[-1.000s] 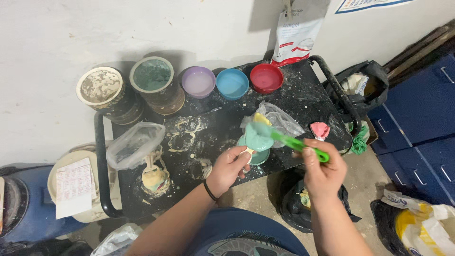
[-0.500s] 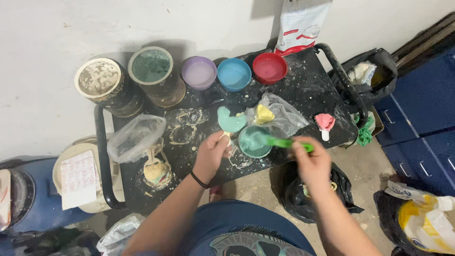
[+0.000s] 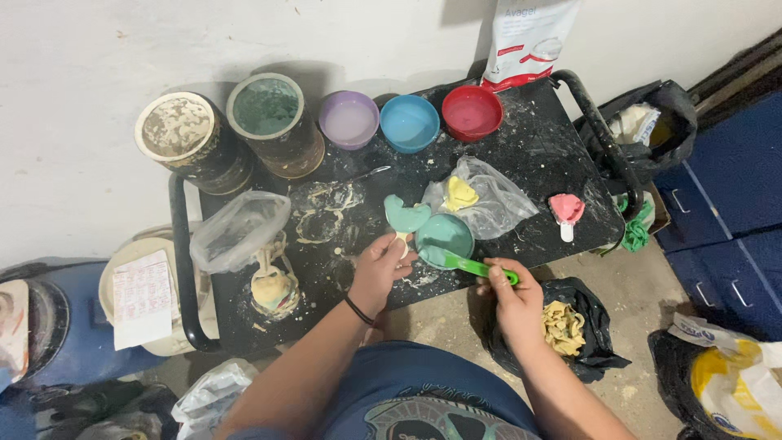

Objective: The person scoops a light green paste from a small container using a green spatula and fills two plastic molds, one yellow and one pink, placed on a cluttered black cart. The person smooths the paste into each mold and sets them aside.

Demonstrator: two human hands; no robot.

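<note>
Centrally, a teal mixing bowl point(image 3: 444, 236) of teal paste sits at the black surface's point(image 3: 538, 155) near edge. Reaching from below, the right hand point(image 3: 511, 300) keeps a closed grip on a green spatula point(image 3: 472, 266) dipped into it. Just left, the left hand point(image 3: 381, 265) pinches a teal mould's point(image 3: 406, 216) handle. Purple point(image 3: 349, 119), blue point(image 3: 409, 123) and red point(image 3: 472, 112) bowls line the upper edge.

We see a scuffed white wall point(image 3: 98, 49) behind a spattered black desk point(image 3: 538, 155), bare concrete floor point(image 3: 643, 293) below, and blue drawers point(image 3: 733, 212) at right.
</note>
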